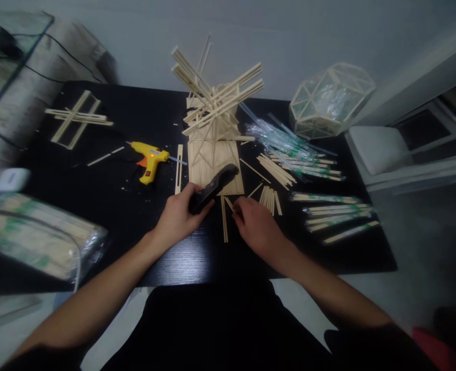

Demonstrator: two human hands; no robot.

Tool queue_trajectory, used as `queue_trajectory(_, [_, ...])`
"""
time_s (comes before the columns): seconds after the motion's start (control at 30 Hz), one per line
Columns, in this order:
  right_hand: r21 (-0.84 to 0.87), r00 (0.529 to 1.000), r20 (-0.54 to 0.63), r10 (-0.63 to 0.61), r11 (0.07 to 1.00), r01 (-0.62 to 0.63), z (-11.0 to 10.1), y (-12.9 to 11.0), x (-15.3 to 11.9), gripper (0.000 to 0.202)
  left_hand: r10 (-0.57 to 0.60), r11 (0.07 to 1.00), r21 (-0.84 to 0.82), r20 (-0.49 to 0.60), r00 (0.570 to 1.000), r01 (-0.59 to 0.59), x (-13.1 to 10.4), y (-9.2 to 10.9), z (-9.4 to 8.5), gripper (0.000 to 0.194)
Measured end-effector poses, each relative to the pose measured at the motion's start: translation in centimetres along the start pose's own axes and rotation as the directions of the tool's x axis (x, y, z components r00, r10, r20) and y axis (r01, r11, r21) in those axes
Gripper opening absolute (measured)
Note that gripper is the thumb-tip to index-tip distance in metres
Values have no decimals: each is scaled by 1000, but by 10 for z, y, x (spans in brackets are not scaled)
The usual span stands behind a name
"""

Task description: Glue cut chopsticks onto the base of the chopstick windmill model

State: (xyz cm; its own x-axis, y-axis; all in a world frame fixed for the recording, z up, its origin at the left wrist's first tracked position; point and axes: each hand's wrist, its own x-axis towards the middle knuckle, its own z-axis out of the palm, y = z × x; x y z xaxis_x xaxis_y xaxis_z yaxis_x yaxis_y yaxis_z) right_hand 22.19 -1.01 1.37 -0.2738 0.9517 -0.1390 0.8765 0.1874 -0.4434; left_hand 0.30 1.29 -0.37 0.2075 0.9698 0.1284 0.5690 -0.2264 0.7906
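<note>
My left hand (179, 214) is wrapped round a long black hand tool (217, 186) with a rounded far end; its exact kind is too dark to make out. Just right of it, my right hand (256, 226) pinches a short, thin wooden stick (230, 204) between thumb and fingers. Two slim sticks (224, 221) lie side by side on the table between my hands. Beyond the tool stands a model of glued wooden sticks (212, 111) with crossed bundles on top. Its flat base of sticks (199, 159) reaches towards me, partly hidden by the tool.
On the black table (107, 216), a yellow glue gun (149, 159) lies left of the model, near a crossed stick frame (77, 119). Cut sticks (277, 172) and wrapped chopsticks (339, 214) lie right. A polyhedral frame (330, 100) stands back right; a chopstick pack (38, 234) lies left.
</note>
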Motion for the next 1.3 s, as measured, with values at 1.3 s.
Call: queue_trajectory(1.3, [512, 929, -355, -104, 810, 286, -13, 21, 15, 11, 114, 959, -253, -76, 991, -130, 33, 60, 6, 26])
